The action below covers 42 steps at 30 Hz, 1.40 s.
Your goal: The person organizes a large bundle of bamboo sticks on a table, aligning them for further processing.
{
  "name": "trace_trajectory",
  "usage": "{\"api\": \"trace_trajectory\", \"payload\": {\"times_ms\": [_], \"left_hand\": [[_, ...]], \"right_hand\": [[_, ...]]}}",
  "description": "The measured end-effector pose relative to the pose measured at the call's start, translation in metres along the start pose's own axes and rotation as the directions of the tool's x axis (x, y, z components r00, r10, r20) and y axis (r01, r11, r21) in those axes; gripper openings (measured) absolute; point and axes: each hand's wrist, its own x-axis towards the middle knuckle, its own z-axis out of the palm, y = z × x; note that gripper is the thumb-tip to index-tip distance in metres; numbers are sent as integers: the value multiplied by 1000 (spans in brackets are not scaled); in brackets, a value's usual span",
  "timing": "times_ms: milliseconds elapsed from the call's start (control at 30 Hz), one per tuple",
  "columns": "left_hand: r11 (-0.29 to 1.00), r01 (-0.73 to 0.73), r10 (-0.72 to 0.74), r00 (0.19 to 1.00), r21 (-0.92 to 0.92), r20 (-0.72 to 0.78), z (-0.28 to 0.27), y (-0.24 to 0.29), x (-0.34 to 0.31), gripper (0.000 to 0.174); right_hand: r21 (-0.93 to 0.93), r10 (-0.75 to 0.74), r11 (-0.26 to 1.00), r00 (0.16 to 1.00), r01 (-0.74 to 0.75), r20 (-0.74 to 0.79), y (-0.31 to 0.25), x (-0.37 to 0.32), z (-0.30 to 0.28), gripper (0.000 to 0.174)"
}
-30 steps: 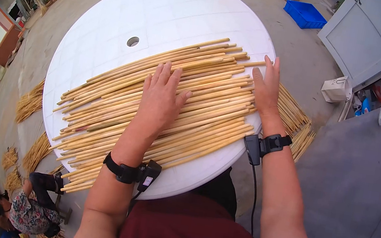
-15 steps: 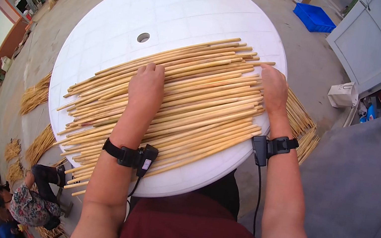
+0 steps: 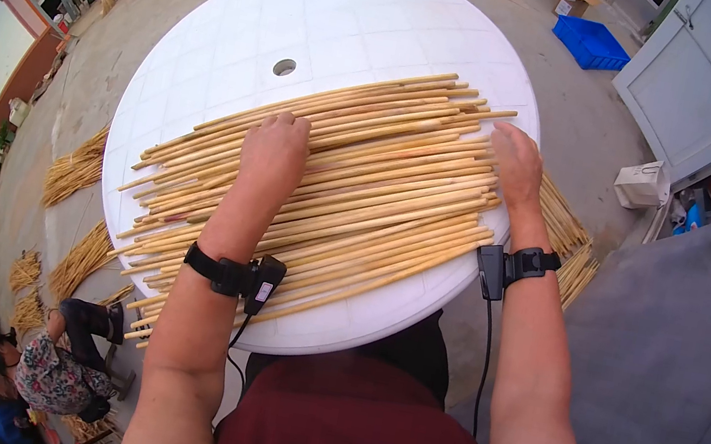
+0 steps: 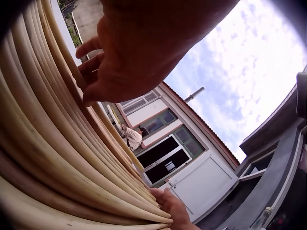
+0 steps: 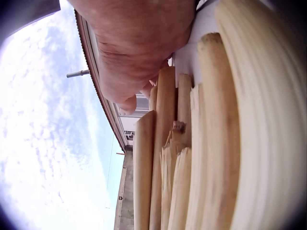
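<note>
Many long pale wooden sticks (image 3: 354,175) lie side by side in a wide layer on a round white table (image 3: 217,39). My left hand (image 3: 275,152) rests over the upper middle of the layer with its fingers bent. In the left wrist view the fingers (image 4: 91,64) stand apart, and the thumb tip is right at a stick. At the right ends of the sticks is my right hand (image 3: 520,167), its fingers loosely bent beside the uneven ends. The right wrist view shows fingertips (image 5: 128,104) next to the stick ends (image 5: 165,79), partly hidden behind them.
More stick bundles lie on the ground left (image 3: 81,261) and right (image 3: 574,235) of the table. A seated person (image 3: 62,375) is at the lower left. A blue crate (image 3: 590,45), a white container (image 3: 642,183) and a white door (image 3: 703,83) are at the right.
Both hands came down from spread, straight fingers to bent fingers over the sticks. The right hand has since drawn slightly below the topmost protruding stick end. The view has shifted a little.
</note>
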Motion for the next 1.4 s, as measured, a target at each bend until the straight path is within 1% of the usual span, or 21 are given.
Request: {"api": "trace_trajectory", "payload": {"times_ms": [33,67,133,233,267,300,367,467,500,600,667,700,800,833,900,1000,1133,1200,1233,1300,1400], "left_hand": [[1000,-6,6,1000,3,-19,-2,0,0,14],[998,-48,44,993,-33,-107,-5,-1,-2,16],[987,-134,103,954,-91,-280,-15,-5,-11,20],[951,-307,260,851,-31,-457,-39,1,-35,24],[938,-345,292,846,-40,-446,-43,4,-43,27],[922,-383,325,841,-51,-433,-46,7,-51,29],[889,-452,376,809,-69,-451,-47,16,-63,31],[881,-452,351,824,-142,-445,-45,28,-79,37],[901,-420,338,837,-110,-429,-39,33,-85,49],[813,-496,446,867,-305,-221,-78,54,-120,81],[808,-523,543,840,-271,0,-63,60,-140,98],[805,-538,576,810,-251,110,-54,62,-146,107],[897,-347,404,896,-274,187,-38,48,-154,113],[913,-321,370,911,-253,180,-40,44,-154,108],[932,-307,342,922,-193,182,-38,35,-155,102],[940,-293,318,938,-177,139,-37,26,-157,85],[936,-314,325,945,-157,46,-32,23,-168,70],[935,-312,309,950,-169,-41,-26,23,-179,61],[935,-306,293,951,-182,-96,-20,22,-186,57],[939,-316,281,932,-135,-230,-19,23,-198,49],[926,-348,308,921,-148,-237,-13,20,-213,43]], "right_hand": [[3,9,1000,1000,-9,14,2,1,-1,38],[191,83,977,996,-89,41,5,2,-5,40],[532,204,810,969,-248,141,-6,2,-13,42],[623,121,778,993,-84,-17,-52,-17,-34,49],[331,-114,934,991,133,-76,-71,-26,-42,50],[1,-349,937,936,349,-55,-91,-35,-48,52],[-258,-542,786,827,562,150,-136,-55,-47,47],[37,-439,884,800,466,408,-136,-78,-16,35],[43,-430,894,831,445,354,-133,-85,-9,32],[42,-417,908,896,416,154,-120,-82,9,24],[27,-395,918,919,395,5,-115,-80,14,20],[23,-319,947,948,319,-1,-120,-80,10,19],[113,-273,949,948,294,-164,-126,-75,1,18],[260,-176,941,969,217,-173,-127,-75,-6,17],[538,15,841,990,63,-139,-129,-79,-25,20],[939,153,306,982,-154,111,-131,-89,-47,27],[846,141,357,918,-396,370,-123,-119,-49,25],[507,2,852,970,-129,244,-128,-137,-45,18],[247,-97,968,972,42,216,-132,-143,-42,15],[137,-246,965,952,224,182,-133,-151,-34,8],[-6,-364,926,897,378,251,-137,-158,-35,16]]}}
